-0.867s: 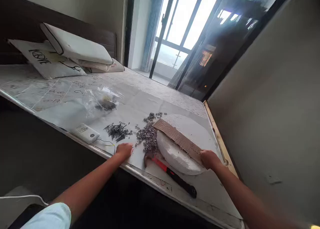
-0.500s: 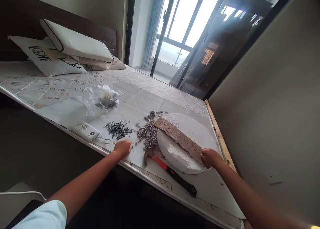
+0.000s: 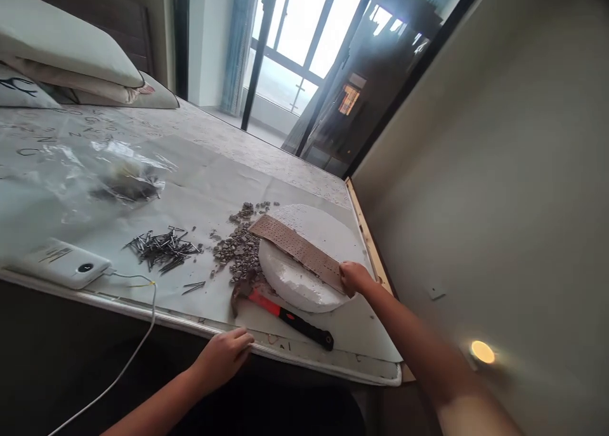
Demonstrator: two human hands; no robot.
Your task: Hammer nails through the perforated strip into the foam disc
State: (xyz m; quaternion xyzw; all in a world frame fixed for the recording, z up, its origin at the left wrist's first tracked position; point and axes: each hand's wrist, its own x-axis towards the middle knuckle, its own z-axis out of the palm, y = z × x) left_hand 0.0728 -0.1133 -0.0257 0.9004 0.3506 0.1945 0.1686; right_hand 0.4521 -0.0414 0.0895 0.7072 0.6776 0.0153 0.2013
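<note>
My right hand (image 3: 353, 278) is closed on the near right end of a brown perforated strip (image 3: 299, 249). The strip lies across a thick white foam disc (image 3: 295, 284) with a rough, broken edge. At the edge of the bed, my left hand (image 3: 227, 353) is closed with curled fingers; whatever they may hold is hidden. Just beyond it, a claw hammer (image 3: 290, 320) with a red and black handle rests beside the disc. Grey gravel (image 3: 240, 252) is heaped left of the disc. Further left is a pile of nails (image 3: 164, 249), with a few loose nails (image 3: 193, 287) nearer the edge.
A white power bank (image 3: 71, 264) with a cable (image 3: 151, 325) sits on the left, the cable hanging over the bed edge. Behind it lies a clear plastic bag (image 3: 128, 176) with dark contents. Pillows (image 3: 66, 42) are stacked at far left. A wall (image 3: 499, 169) rises on the right.
The view has swung right and nearer. My left hand has drawn back from beside the nails to the bed edge, and a few loose nails now show there. My right hand stays on the strip.
</note>
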